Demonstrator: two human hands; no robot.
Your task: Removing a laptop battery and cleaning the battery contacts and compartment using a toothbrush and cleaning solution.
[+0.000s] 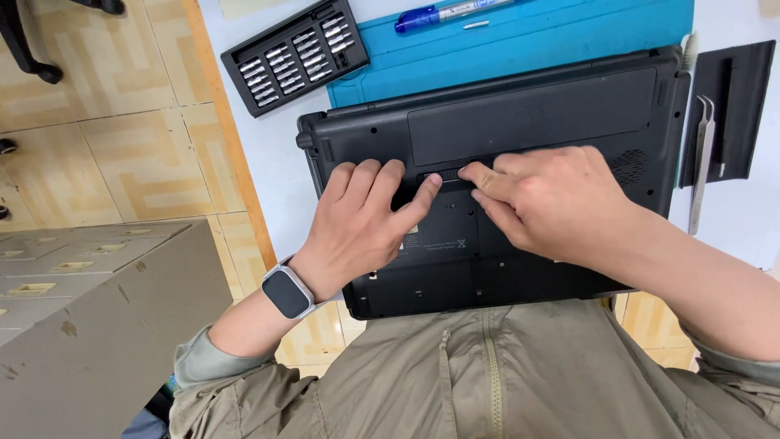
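Note:
A black laptop (561, 114) lies upside down on a teal mat (528, 45), its near edge over the table's front. My left hand (361, 219) rests flat on the underside, thumb stretched toward a small latch (445, 176) near the middle. My right hand (552, 199) presses its thumb and forefinger on that same latch from the right. Neither hand holds a loose object. A smartwatch (287, 291) sits on my left wrist.
A black tray of screwdriver bits (294, 55) lies at the back left on the white table (268, 162). A blue pen (443, 14) lies on the mat's far edge. Metal tweezers (701, 162) and a black pouch (743, 106) lie to the right. A grey cabinet (97, 325) stands at the lower left.

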